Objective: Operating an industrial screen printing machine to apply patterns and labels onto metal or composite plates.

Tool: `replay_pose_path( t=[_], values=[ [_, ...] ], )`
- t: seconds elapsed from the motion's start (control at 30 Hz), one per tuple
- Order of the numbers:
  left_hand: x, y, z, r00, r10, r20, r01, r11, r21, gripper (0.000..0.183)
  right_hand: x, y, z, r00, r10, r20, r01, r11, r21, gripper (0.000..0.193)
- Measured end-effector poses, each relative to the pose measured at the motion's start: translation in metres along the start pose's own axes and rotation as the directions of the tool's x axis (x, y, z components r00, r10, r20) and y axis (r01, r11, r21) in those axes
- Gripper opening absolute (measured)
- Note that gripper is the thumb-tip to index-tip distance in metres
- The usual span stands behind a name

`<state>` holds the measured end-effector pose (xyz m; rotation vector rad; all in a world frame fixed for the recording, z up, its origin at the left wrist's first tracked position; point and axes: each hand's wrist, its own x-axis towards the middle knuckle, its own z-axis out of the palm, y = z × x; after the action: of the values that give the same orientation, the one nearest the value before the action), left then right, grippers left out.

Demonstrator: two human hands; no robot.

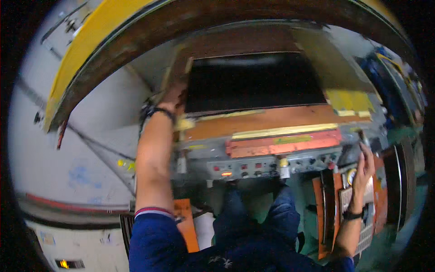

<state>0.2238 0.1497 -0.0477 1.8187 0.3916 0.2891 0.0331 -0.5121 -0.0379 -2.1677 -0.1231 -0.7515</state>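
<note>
A black rectangular panel (253,84) lies within a brown border on the bench-like machine before me. My left hand (174,97) reaches to the panel's left edge. Its fingers are smeared by motion, so I cannot make out whether they grip anything. At the machine's front right corner, my right hand (364,167) is raised with its fingers stretched out. Just beyond those fingertips is a small dark upright piece (362,135), apparently apart from them. An orange-brown strip (267,121) runs along the panel's near side.
A yellow-edged dark beam (84,70) arches over the far side. Below the reddish strip (285,144), a control panel (294,165) carries knobs and a lit display. Orange and dark boards (327,211) stand at the right. An orange board (186,226) sits by my left elbow.
</note>
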Motion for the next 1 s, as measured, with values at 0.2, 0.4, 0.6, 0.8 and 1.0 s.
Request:
replay_pose_path(
  t=[0.2,0.4,0.6,0.8,1.0],
  values=[
    [-0.049,0.043,0.006,0.999,0.037,-0.035,-0.046,0.945,-0.324,0.018,0.159,0.005,0.076,0.944,0.324,-0.054,-0.265,0.848,0.459,0.04],
    [-0.151,0.073,-0.031,0.91,0.175,-0.375,-0.283,0.925,-0.255,0.012,0.248,0.002,0.21,0.836,0.318,0.447,-0.546,0.566,0.618,0.045],
    [-0.197,0.089,-0.047,0.951,0.188,-0.246,-0.248,0.938,-0.244,0.016,0.27,0.036,0.182,0.735,-0.318,0.6,0.038,0.901,0.432,0.048],
    [-0.257,0.099,-0.095,0.998,-0.02,0.064,0.022,0.999,-0.042,0.019,0.139,-0.076,0.069,0.89,0.202,0.408,-0.455,0.353,0.818,0.06],
    [-0.309,0.108,-0.1,0.975,-0.048,0.219,0.023,0.993,0.116,0.03,0.044,-0.094,0.013,0.923,0.064,0.379,-0.344,0.58,0.739,0.067]
  ],
)
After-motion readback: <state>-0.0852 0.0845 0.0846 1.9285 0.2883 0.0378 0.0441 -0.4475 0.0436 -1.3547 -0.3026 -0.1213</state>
